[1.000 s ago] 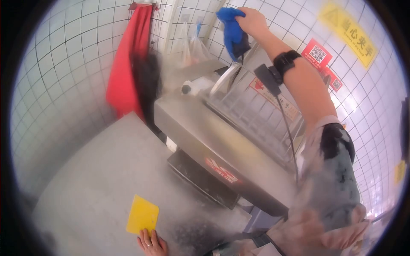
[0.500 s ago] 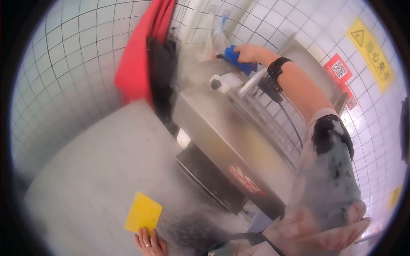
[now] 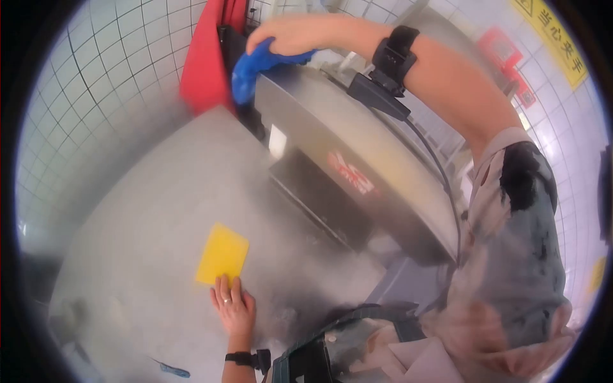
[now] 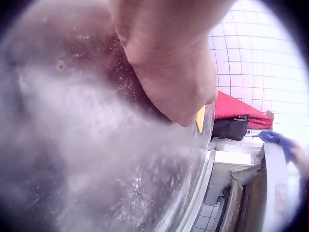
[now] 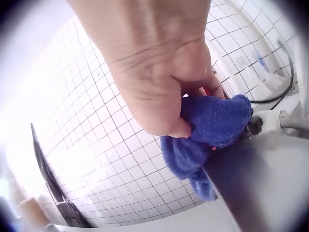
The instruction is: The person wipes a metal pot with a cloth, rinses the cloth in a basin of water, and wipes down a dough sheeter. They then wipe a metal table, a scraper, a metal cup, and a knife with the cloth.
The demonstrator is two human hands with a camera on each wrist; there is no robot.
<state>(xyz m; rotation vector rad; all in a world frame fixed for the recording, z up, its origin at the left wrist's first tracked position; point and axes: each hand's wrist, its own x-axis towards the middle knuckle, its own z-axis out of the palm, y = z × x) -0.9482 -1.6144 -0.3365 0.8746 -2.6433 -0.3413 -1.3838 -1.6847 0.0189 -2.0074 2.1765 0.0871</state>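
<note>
Right fingers gripping blue cloth — tips partly hidden, left fingers touching yellow card, grip unclear

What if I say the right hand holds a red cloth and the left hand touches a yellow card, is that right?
Almost! The cloth in the right hand is blue, not red, as the head view shows. The left hand does touch a yellow card.

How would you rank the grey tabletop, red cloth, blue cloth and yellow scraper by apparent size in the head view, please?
1. Grey tabletop
2. Red cloth
3. Blue cloth and yellow scraper: too alike to rank.
</note>
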